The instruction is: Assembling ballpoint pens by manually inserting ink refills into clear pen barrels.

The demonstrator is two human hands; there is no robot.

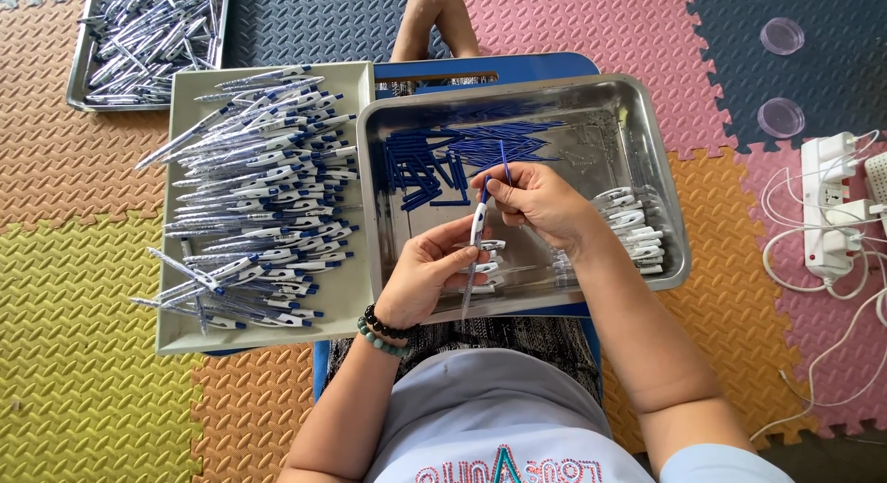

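Observation:
My left hand [427,272] grips a white and clear pen barrel [477,226] held upright over a steel tray [673,226]. My right hand [534,201] pinches a thin blue refill [504,162] just above the barrel's top end. Inside the steel tray lie a pile of blue refills [457,150] at the back left and several white pen tops [633,226] at the right. A beige tray [353,303] to the left carries a heap of finished blue and white pens [263,183].
A second steel tray [78,77] of pens sits on the floor mat at the far left. Bare feet [434,21] show beyond a blue stool. Two clear lids [782,77] and a white power strip [827,201] with cables lie to the right.

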